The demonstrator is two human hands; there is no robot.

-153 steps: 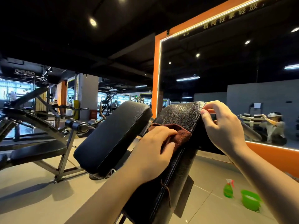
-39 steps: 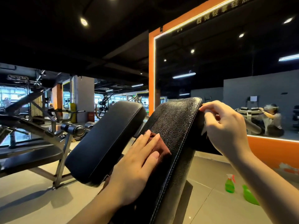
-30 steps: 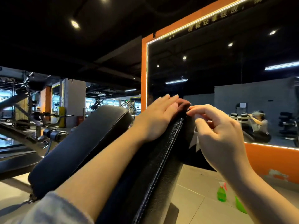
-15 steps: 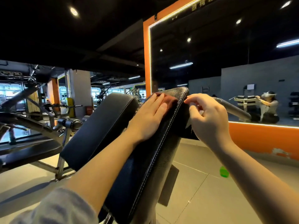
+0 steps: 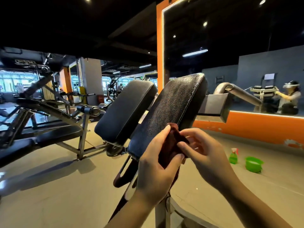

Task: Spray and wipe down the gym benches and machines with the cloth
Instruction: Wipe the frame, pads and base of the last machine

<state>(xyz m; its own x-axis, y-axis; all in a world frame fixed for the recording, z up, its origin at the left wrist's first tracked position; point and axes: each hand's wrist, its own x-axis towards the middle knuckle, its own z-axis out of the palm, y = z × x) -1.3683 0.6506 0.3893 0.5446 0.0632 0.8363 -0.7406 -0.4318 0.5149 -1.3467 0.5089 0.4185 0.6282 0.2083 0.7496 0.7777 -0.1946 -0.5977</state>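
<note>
Cloth, dark red and bunched, sits between both hands just in front of the near black pad. Left hand has its grip curled round the cloth; right hand pinches its upper edge. Far right on the floor stand a green spray bottle and green tub.

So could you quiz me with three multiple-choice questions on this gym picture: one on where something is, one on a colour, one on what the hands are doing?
1. Where is the spray bottle?
A on the pad
B on the floor beside the bucket
C in a hand

2. The bucket is:
A green
B blue
C white

3. The cloth is:
A on the floor
B draped over the pad
C held in both hands

Answers: B, it stands on the floor left of the bucket; A, bright green; C, left hand and right hand grip it, off the cracked pad.
</note>
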